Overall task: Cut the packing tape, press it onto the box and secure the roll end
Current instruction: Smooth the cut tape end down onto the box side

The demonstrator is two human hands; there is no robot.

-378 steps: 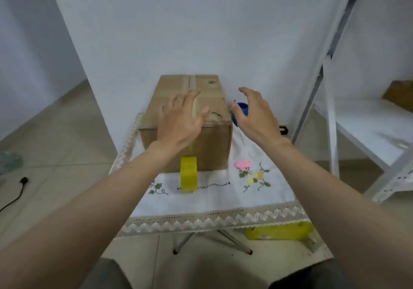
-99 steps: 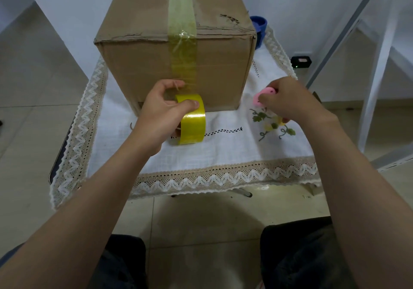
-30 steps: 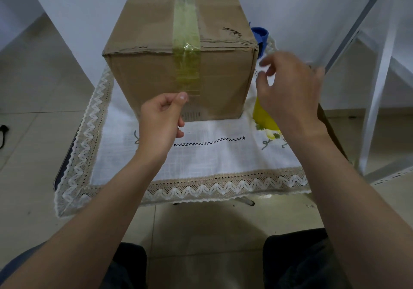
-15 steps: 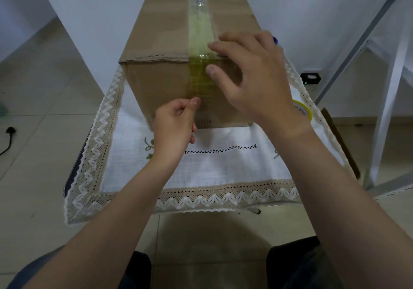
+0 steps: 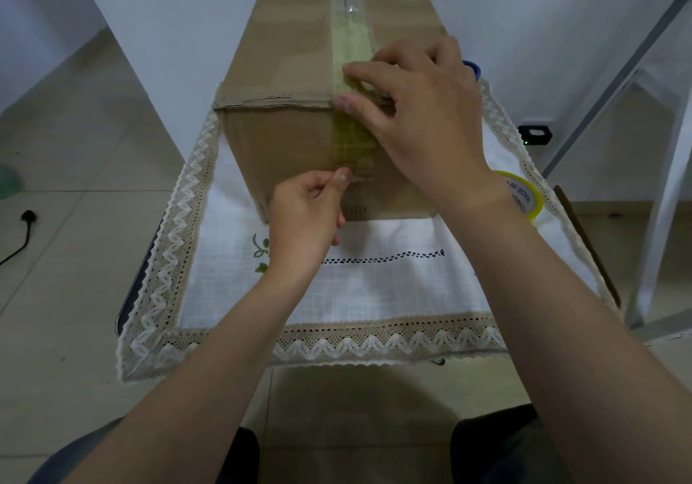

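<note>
Cloth-covered table (image 5: 374,289): box (image 5: 292,71); tape (image 5: 352,135) running vertically; right hand (image 5: 419,109) spread flat above; left hand (image 5: 305,214) pinching tape's bottom end.

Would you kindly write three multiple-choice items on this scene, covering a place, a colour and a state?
1. Where is the tape roll?
A. on the box
B. on the cloth, right of the box
C. in the left hand

2. What colour is the roll?
A. yellow
B. red
C. black

3. What is the right hand doing?
A. holding scissors
B. hanging free
C. pressing the tape strip at the box edge

Answers: 1 B, it lies behind the right wrist on the cloth; 2 A, its rim is yellow; 3 C, fingertips rest on the strip while the left hand pinches its lower end.
</note>
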